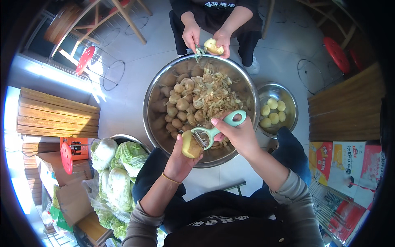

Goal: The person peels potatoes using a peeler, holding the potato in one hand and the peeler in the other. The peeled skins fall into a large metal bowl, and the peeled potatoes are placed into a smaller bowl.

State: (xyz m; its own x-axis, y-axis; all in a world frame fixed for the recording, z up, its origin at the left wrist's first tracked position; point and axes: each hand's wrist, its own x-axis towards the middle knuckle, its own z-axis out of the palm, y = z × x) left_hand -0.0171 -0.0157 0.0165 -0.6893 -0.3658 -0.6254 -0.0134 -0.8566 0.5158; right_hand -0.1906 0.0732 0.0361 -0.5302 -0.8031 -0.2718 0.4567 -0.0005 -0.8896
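My left hand (pixel 182 162) grips a partly peeled potato (pixel 192 148) over the near part of a wide steel basin (pixel 146 102). In my right hand (pixel 236 132) is a pale green Y-shaped peeler (pixel 213 132), its blade against the potato. Unpeeled potatoes (pixel 182 104) fill the left of the basin, and a heap of peelings (pixel 216 91) covers its right. Across the basin a co-worker's hands (pixel 223 38) hold another peeler (pixel 199 53) and a mostly peeled potato (pixel 213 47). Several peeled potatoes (pixel 274 118) lie in a smaller steel bowl (pixel 294 106) to the right.
Chinese cabbages (pixel 118 185) are heaped at my left, some in clear plastic. Beyond them stand an opened cardboard box (pixel 72 197) and a red stool (pixel 66 157). Printed cartons (pixel 345 163) are at the right, below a wooden panel (pixel 345 108). More red stools (pixel 85 60) stand farther off.
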